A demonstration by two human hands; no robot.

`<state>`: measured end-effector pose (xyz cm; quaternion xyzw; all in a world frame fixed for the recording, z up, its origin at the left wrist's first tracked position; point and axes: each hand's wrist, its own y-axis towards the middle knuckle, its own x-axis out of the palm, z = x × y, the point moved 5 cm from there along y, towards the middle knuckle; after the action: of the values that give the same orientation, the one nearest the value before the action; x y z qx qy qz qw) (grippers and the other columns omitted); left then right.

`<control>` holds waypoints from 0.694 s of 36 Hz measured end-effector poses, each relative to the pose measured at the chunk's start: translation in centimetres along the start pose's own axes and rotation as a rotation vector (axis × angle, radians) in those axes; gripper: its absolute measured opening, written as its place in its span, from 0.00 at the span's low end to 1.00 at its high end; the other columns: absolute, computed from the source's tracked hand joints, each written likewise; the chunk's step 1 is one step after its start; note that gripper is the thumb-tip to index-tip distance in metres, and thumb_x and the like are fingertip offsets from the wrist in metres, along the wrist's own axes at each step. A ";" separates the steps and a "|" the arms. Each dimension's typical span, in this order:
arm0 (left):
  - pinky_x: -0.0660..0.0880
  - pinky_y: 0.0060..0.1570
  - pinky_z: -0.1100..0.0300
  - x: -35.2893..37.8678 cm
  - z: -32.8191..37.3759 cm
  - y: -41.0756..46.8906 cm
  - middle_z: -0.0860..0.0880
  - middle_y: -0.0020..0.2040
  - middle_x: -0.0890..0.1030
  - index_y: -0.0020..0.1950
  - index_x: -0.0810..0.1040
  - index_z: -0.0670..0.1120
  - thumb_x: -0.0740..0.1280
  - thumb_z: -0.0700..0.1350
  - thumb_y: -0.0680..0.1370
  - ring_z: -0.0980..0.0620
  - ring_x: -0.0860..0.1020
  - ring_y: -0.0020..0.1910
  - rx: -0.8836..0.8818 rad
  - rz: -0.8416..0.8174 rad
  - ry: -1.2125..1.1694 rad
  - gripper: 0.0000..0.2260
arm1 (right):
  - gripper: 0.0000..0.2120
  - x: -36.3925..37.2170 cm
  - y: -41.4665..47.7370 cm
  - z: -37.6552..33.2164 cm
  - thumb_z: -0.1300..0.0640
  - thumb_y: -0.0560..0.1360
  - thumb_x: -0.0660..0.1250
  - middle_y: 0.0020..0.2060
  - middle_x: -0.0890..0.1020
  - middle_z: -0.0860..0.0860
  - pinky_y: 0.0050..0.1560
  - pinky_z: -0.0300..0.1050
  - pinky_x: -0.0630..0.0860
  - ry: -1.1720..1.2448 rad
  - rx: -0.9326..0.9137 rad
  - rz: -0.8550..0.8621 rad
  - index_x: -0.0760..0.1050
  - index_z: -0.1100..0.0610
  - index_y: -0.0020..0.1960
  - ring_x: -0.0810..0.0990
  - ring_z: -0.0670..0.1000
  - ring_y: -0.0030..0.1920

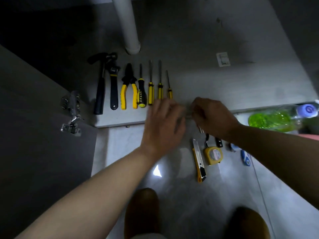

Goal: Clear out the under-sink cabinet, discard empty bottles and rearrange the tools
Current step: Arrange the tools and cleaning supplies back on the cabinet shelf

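Right hand [212, 116] pinches a slim item [200, 129]; left hand [164, 119] fingers are too blurred to tell. Lay it parallel, just right of the smallest screwdriver [169, 88].

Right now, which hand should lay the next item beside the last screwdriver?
Right hand, likely: it grips thin pale pieces and sits just right of the smallest screwdriver. The left hand is blurred, covering the row's end.

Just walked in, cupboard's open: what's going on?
A person is arranging tools in the under-sink cabinet. A hammer, wrench, pliers and four screwdrivers lie in a row inside. The left hand and right hand are close together beside the row, over something too blurred to identify. A utility knife and tape measure lie on the tiles.
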<state>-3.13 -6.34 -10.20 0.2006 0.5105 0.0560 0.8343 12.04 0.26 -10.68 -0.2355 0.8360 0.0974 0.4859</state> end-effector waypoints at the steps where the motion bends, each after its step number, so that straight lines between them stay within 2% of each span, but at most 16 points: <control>1: 0.70 0.50 0.53 0.9 1.3 -1.0 0.47 0.52 0.75 0.55 0.79 0.46 0.67 0.46 0.76 0.46 0.73 0.52 0.049 -0.065 -0.081 0.09 | 0.04 -0.1 -0.9 0.8 0.56 0.75 0.65 0.40 0.82 0.54 0.42 0.52 0.77 -0.050 0.017 -0.042 0.76 0.55 0.48 0.81 0.61 0.42; 4: 0.70 0.47 0.62 4.3 3.9 -4.6 0.51 0.53 0.76 0.58 0.79 0.50 0.65 0.45 0.78 0.51 0.76 0.50 0.009 -0.392 -0.338 0.09 | 0.02 0.5 -3.6 3.6 0.53 0.75 0.65 0.41 0.84 0.54 0.44 0.50 0.78 -0.130 0.160 -0.218 0.76 0.50 0.45 0.83 0.59 0.44; 6: 0.73 0.52 0.60 7.1 4.5 -7.3 0.53 0.58 0.77 0.65 0.77 0.55 0.66 0.47 0.79 0.51 0.78 0.56 -0.098 -0.675 -0.390 0.14 | 0.04 1.6 -5.3 5.3 0.53 0.75 0.66 0.49 0.83 0.55 0.51 0.50 0.78 -0.166 0.259 -0.365 0.77 0.50 0.49 0.82 0.60 0.52; 8: 0.75 0.60 0.55 9.3 4.8 -9.5 0.50 0.66 0.76 0.72 0.72 0.58 0.65 0.48 0.80 0.46 0.77 0.63 -0.129 -0.909 -0.351 0.20 | 0.14 2.8 -7.0 6.5 0.54 0.74 0.69 0.57 0.78 0.57 0.55 0.52 0.77 -0.196 0.314 -0.475 0.75 0.54 0.59 0.80 0.61 0.57; 10: 0.74 0.63 0.52 10.5 5.3 -10.7 0.47 0.70 0.74 0.77 0.67 0.57 0.64 0.48 0.81 0.43 0.75 0.66 -0.067 -1.024 -0.271 0.24 | 0.22 3.8 -8.5 7.1 0.54 0.73 0.71 0.61 0.72 0.57 0.55 0.55 0.78 -0.181 0.328 -0.519 0.71 0.54 0.66 0.79 0.63 0.56; 13: 0.76 0.59 0.49 11.5 5.9 -11.5 0.43 0.69 0.74 0.80 0.60 0.56 0.62 0.51 0.82 0.40 0.75 0.64 0.059 -1.070 -0.119 0.26 | 0.29 5.5 -9.8 7.4 0.54 0.73 0.71 0.66 0.67 0.55 0.51 0.54 0.79 -0.213 0.236 -0.536 0.67 0.53 0.71 0.80 0.64 0.54; 16: 0.74 0.50 0.54 12.0 5.6 -11.3 0.42 0.61 0.78 0.77 0.61 0.55 0.63 0.54 0.81 0.41 0.79 0.58 0.004 -1.004 -0.131 0.25 | 0.36 7.2 -10.4 7.6 0.52 0.72 0.74 0.68 0.64 0.55 0.45 0.50 0.77 -0.349 0.153 -0.601 0.61 0.54 0.75 0.80 0.61 0.55; 19: 0.74 0.50 0.54 12.3 5.4 -11.4 0.41 0.60 0.78 0.75 0.62 0.54 0.63 0.54 0.81 0.40 0.79 0.57 -0.013 -0.996 -0.114 0.24 | 0.36 8.5 -10.6 7.5 0.53 0.72 0.74 0.67 0.65 0.54 0.41 0.50 0.77 -0.386 0.129 -0.574 0.61 0.53 0.75 0.81 0.59 0.54; 22: 0.75 0.47 0.54 12.1 4.8 -12.0 0.42 0.60 0.77 0.74 0.62 0.56 0.63 0.51 0.80 0.40 0.80 0.54 0.041 -0.969 -0.077 0.23 | 0.32 9.4 -10.7 7.1 0.56 0.73 0.70 0.66 0.66 0.56 0.41 0.53 0.80 -0.424 0.106 -0.492 0.61 0.53 0.73 0.81 0.60 0.52; 25: 0.66 0.40 0.60 11.2 3.8 -12.4 0.47 0.55 0.76 0.73 0.63 0.57 0.64 0.53 0.77 0.44 0.80 0.47 0.075 -0.921 -0.103 0.24 | 0.35 9.7 -10.6 6.8 0.54 0.72 0.71 0.65 0.67 0.54 0.40 0.52 0.79 -0.442 0.065 -0.496 0.58 0.52 0.75 0.81 0.59 0.50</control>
<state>4.09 -15.33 -22.86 -0.0145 0.5062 -0.3489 0.7886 18.35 -9.20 -21.74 -0.3895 0.6303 -0.0020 0.6715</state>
